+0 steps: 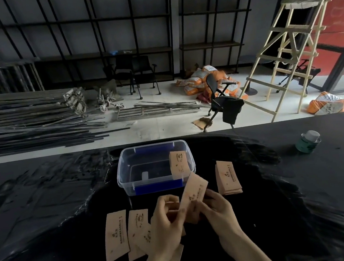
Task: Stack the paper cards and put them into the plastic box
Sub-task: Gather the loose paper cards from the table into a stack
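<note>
Black glossy table [49, 201]: left hand [167, 223] and right hand [218, 211] both pinch a tan printed paper card [193, 192] near the front edge; square its edges before the clear plastic box [125, 171] just behind.

Two hands are seen — the left hand [168, 223] and the right hand [218, 211] — with one card [194, 192] held between them. One plastic box [130, 185] stands just beyond the hands, one card [179, 164] propped inside. One card stack [228, 177] lies beyond the right hand. Left of the left hand, two separate cards [116, 236] [136, 228] are counted; the rest overlap uncountably.
</note>
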The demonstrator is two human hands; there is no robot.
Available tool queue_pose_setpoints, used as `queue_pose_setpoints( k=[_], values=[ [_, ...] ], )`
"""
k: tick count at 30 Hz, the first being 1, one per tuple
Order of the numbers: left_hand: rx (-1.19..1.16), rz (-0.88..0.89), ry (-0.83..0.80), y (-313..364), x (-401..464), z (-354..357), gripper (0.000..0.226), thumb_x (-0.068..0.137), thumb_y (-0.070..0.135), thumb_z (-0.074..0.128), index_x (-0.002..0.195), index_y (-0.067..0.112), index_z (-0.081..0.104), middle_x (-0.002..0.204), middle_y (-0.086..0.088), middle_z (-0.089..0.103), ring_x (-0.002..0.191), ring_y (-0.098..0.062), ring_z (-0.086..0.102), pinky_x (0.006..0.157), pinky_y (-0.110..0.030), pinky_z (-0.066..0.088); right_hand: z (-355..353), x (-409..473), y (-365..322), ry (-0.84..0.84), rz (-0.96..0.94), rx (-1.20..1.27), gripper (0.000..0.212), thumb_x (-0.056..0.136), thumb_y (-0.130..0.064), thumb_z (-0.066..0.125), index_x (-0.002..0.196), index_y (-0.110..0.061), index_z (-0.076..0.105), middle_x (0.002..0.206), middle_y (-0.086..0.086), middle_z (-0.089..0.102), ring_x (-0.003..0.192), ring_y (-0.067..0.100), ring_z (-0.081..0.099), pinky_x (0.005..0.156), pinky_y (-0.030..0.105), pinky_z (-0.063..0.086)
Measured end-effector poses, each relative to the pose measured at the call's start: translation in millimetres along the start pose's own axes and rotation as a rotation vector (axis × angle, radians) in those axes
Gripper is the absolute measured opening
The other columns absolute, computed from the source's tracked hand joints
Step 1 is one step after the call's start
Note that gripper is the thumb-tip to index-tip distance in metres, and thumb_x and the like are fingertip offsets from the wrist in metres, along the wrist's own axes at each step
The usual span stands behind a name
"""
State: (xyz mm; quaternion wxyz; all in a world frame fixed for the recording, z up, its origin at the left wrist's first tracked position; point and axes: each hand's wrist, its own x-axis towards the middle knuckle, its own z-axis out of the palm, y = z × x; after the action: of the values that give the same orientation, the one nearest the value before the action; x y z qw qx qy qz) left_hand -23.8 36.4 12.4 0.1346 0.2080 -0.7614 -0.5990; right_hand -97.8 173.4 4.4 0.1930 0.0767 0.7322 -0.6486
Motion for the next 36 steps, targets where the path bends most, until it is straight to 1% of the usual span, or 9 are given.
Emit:
queue_pose_setpoints(
  k=[4, 9, 13, 16, 21, 24, 27, 30, 36],
  values=[
    [0.349, 0.139, -0.044, -6, -1, -25, 0.029, 0.088, 0.040, 0.072, 0.112, 0.040, 0.056, 0.118, 0.022, 0.065, 0.107, 0.004, 0.061, 0.099, -0.030, 0.054, 4, 0, 0, 0.031, 0.034, 0.103, 0.020, 0.095, -0.004, 0.067, 0.109, -0.016, 0.074, 0.100, 0.006, 0.081, 0.091, 0.024, 0.079, 0.077, 0.042, 0.066],
    [0.938, -0.003, -0.457, -16, 4, -78, 0.090, 0.070, 0.060, 0.075, 0.149, 0.048, 0.033, 0.161, 0.020, 0.019, 0.154, -0.014, 0.001, 0.126, -0.045, 0.003, 3, 10, 2, 0.016, 0.124, 0.069, 0.020, 0.100, -0.007, 0.058, 0.110, -0.018, 0.072, 0.105, 0.009, 0.078, 0.097, 0.030, 0.075, 0.082, 0.047, 0.064],
    [1.020, 0.009, -0.446, -13, 7, -86, 0.074, 0.067, 0.060, 0.077, 0.134, 0.046, 0.051, 0.150, 0.022, 0.034, 0.146, -0.008, 0.018, 0.120, -0.036, 0.013, 14, 9, -1, -0.087, 0.126, 0.000, 0.020, 0.102, -0.012, 0.056, 0.117, -0.018, 0.067, 0.108, 0.010, 0.076, 0.098, 0.029, 0.074, 0.079, 0.045, 0.064],
    [0.886, 0.045, -0.358, -6, 16, -84, 0.036, 0.078, 0.040, 0.077, 0.107, 0.049, 0.057, 0.124, 0.021, 0.053, 0.121, -0.004, 0.051, 0.106, -0.027, 0.039, 23, 5, -3, -0.184, 0.051, -0.107, 0.017, 0.105, -0.015, 0.053, 0.112, -0.021, 0.067, 0.105, 0.008, 0.076, 0.097, 0.025, 0.074, 0.080, 0.042, 0.064],
    [0.301, 0.003, -0.218, 16, 27, -75, 0.046, 0.084, 0.000, 0.074, 0.110, 0.036, 0.064, 0.099, 0.009, 0.075, 0.087, -0.006, 0.072, 0.078, -0.026, 0.058, 42, -2, 1, -0.272, -0.197, -0.352, 0.025, 0.098, -0.002, 0.057, 0.094, -0.023, 0.070, 0.090, 0.002, 0.075, 0.085, 0.020, 0.073, 0.076, 0.028, 0.057],
    [0.011, -0.036, -0.052, 27, 32, -58, 0.041, 0.086, -0.003, 0.073, 0.113, 0.026, 0.061, 0.102, 0.002, 0.079, 0.092, -0.004, 0.075, 0.076, -0.022, 0.060, 44, -1, -1, -0.238, -0.159, -0.320, 0.033, 0.099, 0.003, 0.055, 0.091, -0.027, 0.066, 0.086, -0.002, 0.072, 0.078, 0.011, 0.070, 0.069, 0.020, 0.055],
    [-0.170, -0.152, 0.100, 32, 33, -37, 0.019, 0.099, 0.016, 0.064, 0.116, 0.023, 0.061, 0.106, -0.001, 0.077, 0.086, -0.005, 0.075, 0.065, -0.016, 0.056, 43, 3, -3, -0.194, -0.035, -0.157, 0.016, 0.103, -0.006, 0.053, 0.096, -0.014, 0.064, 0.087, 0.007, 0.072, 0.075, 0.018, 0.068, 0.066, 0.031, 0.056],
    [-0.074, -0.178, 0.055, 25, 28, -24, 0.024, 0.102, 0.040, 0.053, 0.121, 0.026, 0.059, 0.114, 0.002, 0.072, 0.095, -0.004, 0.069, 0.069, -0.014, 0.050, 41, 8, -4, -0.140, 0.017, -0.059, 0.013, 0.104, -0.005, 0.050, 0.099, -0.009, 0.062, 0.088, 0.012, 0.070, 0.076, 0.021, 0.067, 0.069, 0.037, 0.058],
    [0.228, -0.021, -0.112, 4, 27, -18, 0.036, 0.104, 0.029, 0.052, 0.140, 0.034, 0.051, 0.124, 0.023, 0.061, 0.109, 0.017, 0.060, 0.084, -0.002, 0.048, 29, 6, -6, -0.232, 0.061, 0.084, 0.014, 0.100, -0.008, 0.061, 0.112, -0.010, 0.069, 0.099, 0.017, 0.078, 0.086, 0.027, 0.077, 0.074, 0.039, 0.065]
  ],
)
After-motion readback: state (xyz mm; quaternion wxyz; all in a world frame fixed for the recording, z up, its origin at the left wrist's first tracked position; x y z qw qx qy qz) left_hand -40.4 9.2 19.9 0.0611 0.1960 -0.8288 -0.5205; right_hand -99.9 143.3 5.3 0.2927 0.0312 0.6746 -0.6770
